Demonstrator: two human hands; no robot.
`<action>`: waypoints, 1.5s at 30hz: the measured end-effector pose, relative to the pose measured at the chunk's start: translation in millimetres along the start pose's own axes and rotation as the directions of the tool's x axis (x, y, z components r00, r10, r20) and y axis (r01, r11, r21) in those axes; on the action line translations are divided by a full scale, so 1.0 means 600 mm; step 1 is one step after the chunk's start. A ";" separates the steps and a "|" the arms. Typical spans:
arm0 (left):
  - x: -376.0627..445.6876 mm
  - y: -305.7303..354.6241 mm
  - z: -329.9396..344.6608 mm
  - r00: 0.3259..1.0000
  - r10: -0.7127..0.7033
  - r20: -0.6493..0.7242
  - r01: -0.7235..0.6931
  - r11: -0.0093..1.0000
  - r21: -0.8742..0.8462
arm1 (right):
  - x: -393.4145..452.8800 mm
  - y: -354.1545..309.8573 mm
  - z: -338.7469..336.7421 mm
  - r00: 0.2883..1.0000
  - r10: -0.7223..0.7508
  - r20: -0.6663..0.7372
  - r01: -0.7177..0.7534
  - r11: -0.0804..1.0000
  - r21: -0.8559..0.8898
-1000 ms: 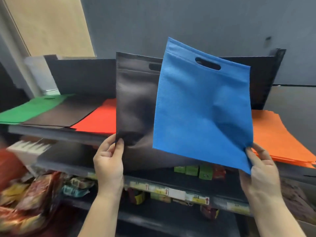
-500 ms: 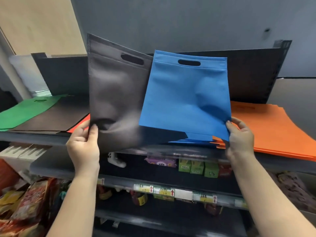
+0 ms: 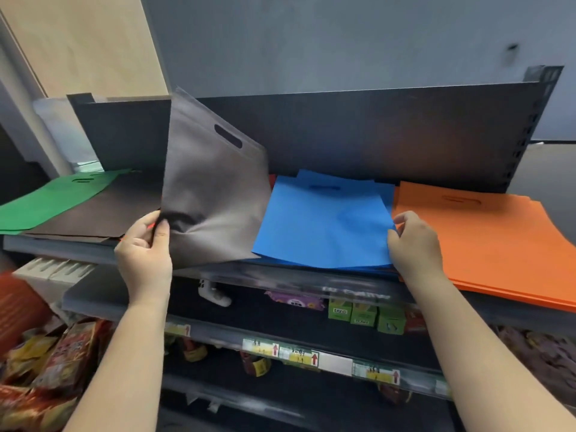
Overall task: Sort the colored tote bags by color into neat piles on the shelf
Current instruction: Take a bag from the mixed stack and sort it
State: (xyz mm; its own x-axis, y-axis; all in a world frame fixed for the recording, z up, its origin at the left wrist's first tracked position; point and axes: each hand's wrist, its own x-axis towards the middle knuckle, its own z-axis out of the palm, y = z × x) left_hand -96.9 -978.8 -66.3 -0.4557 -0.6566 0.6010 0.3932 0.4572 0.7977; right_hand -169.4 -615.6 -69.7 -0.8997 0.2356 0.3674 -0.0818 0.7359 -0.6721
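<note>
Blue bag (image 3: 324, 226) now flat under right-hand (image 3: 414, 244) pinch; left (image 3: 145, 244) gripping grey bag (image 3: 212, 194).

Shelf (image 3: 467, 310): left hand (image 3: 145, 254) pinching upright grey non-woven tote bag (image 3: 212, 194); right hand (image 3: 414, 244) gripping flat blue non-woven tote bag (image 3: 324, 226), beside orange bag pile (image 3: 486, 232); green bag (image 3: 53, 198) far left.

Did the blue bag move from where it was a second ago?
Yes. The blue bag went down from upright in front of the shelf's back panel to lying flat on the blue pile, beside the orange pile.
</note>
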 end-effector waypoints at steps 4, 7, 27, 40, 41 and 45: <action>0.019 -0.005 -0.047 0.992 0.001 -0.125 0.005 0.999 0.052 | 0.010 -0.006 0.005 0.997 0.020 0.078 0.003 0.959 -0.284; 0.034 -0.010 -0.084 0.972 -0.053 -0.231 0.055 0.998 0.001 | 0.010 -0.015 0.006 0.999 0.012 0.037 0.001 0.940 -0.340; 0.291 -0.169 -0.225 0.968 -0.232 -0.094 0.209 0.956 -0.206 | -0.043 -0.461 0.318 0.689 -0.276 0.671 -0.418 0.604 0.678; 0.522 -0.332 -0.281 0.897 -0.158 0.413 0.054 0.966 0.254 | -0.082 -0.595 0.500 0.955 -0.163 0.249 0.172 0.985 -0.016; 0.533 -0.340 -0.280 0.884 -0.156 0.441 0.013 0.950 0.311 | -0.085 -0.600 0.509 0.955 -0.157 0.250 0.180 0.981 -0.074; 0.563 -0.364 -0.283 0.845 -0.192 0.498 -0.122 0.839 0.530 | -0.092 -0.618 0.537 0.950 -0.133 0.284 0.213 0.938 -0.274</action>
State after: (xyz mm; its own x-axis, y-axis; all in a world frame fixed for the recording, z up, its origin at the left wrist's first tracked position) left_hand -201.1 -1402.1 -45.8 -0.8589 -0.3440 0.3793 -0.0382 0.7817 0.6225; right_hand -227.4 -1106.1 -48.3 -0.9654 -0.0544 0.2552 -0.1508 0.9143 -0.3758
